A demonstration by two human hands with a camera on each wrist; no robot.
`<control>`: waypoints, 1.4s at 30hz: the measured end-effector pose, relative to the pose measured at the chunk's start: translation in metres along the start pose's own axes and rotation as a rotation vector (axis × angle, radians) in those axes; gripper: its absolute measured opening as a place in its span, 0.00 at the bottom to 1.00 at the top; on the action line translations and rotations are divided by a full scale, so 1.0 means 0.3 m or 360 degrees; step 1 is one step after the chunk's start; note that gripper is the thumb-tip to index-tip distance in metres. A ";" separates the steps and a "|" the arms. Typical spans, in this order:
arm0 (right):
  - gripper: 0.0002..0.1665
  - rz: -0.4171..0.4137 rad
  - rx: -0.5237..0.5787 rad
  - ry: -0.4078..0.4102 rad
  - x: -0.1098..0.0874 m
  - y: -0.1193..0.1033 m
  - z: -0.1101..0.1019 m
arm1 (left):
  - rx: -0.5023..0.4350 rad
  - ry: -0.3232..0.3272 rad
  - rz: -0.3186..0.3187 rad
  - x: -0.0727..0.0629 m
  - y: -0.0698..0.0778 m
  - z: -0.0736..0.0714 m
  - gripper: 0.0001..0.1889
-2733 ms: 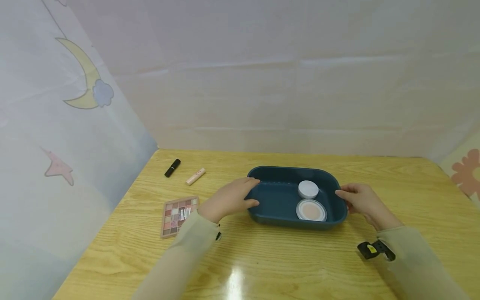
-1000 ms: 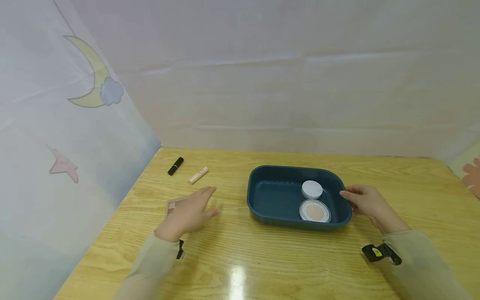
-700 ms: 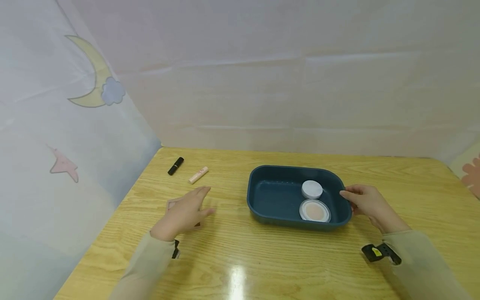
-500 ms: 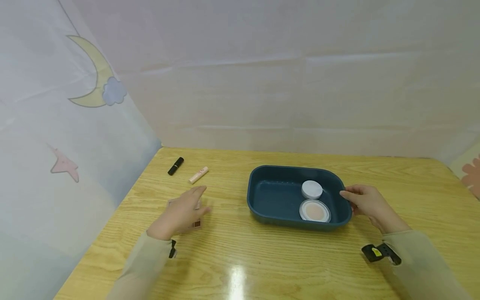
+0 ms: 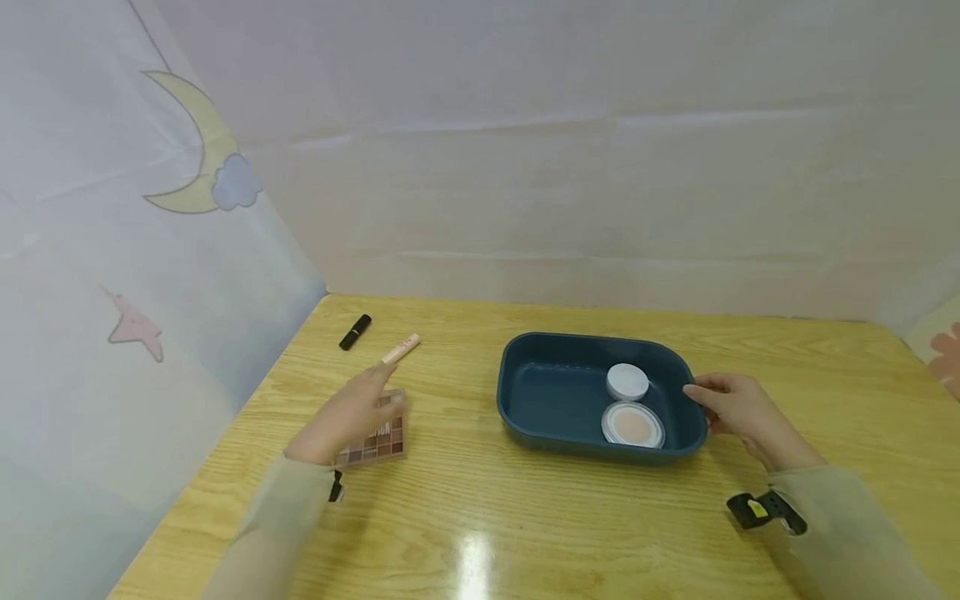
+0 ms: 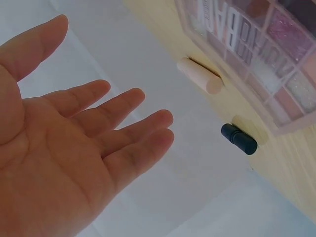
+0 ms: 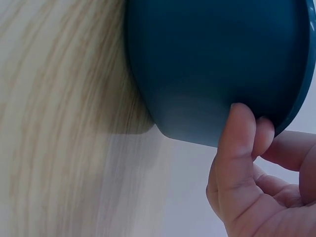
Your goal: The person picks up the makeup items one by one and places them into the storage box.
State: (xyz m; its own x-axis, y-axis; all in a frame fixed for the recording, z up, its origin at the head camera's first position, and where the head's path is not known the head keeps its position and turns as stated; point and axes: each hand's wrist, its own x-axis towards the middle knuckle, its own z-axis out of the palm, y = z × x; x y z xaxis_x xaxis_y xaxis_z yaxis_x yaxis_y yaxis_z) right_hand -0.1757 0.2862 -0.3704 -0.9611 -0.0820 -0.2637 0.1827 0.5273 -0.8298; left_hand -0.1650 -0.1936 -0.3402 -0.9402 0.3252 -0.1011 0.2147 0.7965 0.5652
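Observation:
My right hand (image 5: 742, 412) pinches the right end rim of a dark blue oblong tub (image 5: 551, 400), thumb on the inside and fingers against its outer wall (image 7: 212, 74). In the tub's right half lie a round white lidded container (image 5: 627, 380) and a round clear-rimmed compact (image 5: 633, 425) with a beige centre. My left hand (image 5: 341, 415) holds nothing; its fingers are spread and slightly bent. In the head view it overlaps an eyeshadow palette (image 5: 388, 446), hiding its left part. The left wrist view shows the bare palm, with the palette (image 6: 261, 54) beyond the fingertips.
Behind the palette, a pale pink tube (image 5: 401, 347) lies near the left fingertips. A black lipstick-like tube (image 5: 355, 332) lies farther back, near the table's left edge. Printed cloth (image 5: 480, 200) hangs behind and along the left of the wooden table (image 5: 570, 533).
My left hand has left the tub's left end and moved left to the palette, drifting further left over the last second. My right hand has stayed on the tub's rim.

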 end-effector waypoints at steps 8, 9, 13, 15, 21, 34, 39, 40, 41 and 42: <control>0.31 -0.0017 0.0011 -0.0005 -0.004 0.004 0.000 | 0.0092 0.0013 -0.0194 0.016 -0.035 -0.020 0.37; 0.31 -0.0015 0.0009 -0.0004 -0.004 0.003 -0.001 | 0.0093 0.0015 -0.0204 0.018 -0.038 -0.022 0.37; 0.32 -0.0014 0.0000 0.0003 -0.005 0.001 -0.004 | 0.0109 0.0033 -0.0221 0.024 -0.057 -0.027 0.38; 0.31 -0.0014 0.0000 0.0007 -0.005 0.001 -0.005 | 0.0145 0.0049 -0.0220 0.029 -0.069 -0.028 0.38; 0.29 -0.0005 0.0004 0.0017 -0.006 0.000 -0.003 | 0.0183 0.0068 -0.0268 0.046 -0.107 -0.034 0.36; 0.30 -0.0023 0.0010 0.0009 -0.006 0.003 0.000 | 0.0217 0.0072 -0.0318 0.070 -0.162 -0.072 0.36; 0.29 -0.0029 0.0004 0.0012 -0.007 0.001 0.002 | 0.0232 0.0096 -0.0358 0.084 -0.178 -0.084 0.36; 0.29 -0.0025 0.0004 0.0011 -0.007 0.000 0.002 | 0.0240 0.0098 -0.0362 0.088 -0.182 -0.086 0.36; 0.29 -0.0025 0.0001 0.0010 -0.007 0.000 0.002 | 0.0242 0.0103 -0.0367 0.091 -0.185 -0.088 0.36; 0.29 -0.0024 -0.0001 0.0010 -0.006 0.000 0.003 | 0.0244 0.0107 -0.0369 0.094 -0.188 -0.089 0.36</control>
State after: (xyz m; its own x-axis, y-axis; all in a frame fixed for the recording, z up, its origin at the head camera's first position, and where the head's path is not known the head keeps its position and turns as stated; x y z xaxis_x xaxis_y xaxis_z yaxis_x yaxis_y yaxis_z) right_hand -0.1738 0.2856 -0.3702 -0.9650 -0.0844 -0.2482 0.1682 0.5268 -0.8332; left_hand -0.2107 -0.2430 -0.3529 -0.9833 0.0947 -0.1556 0.0245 0.9153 0.4021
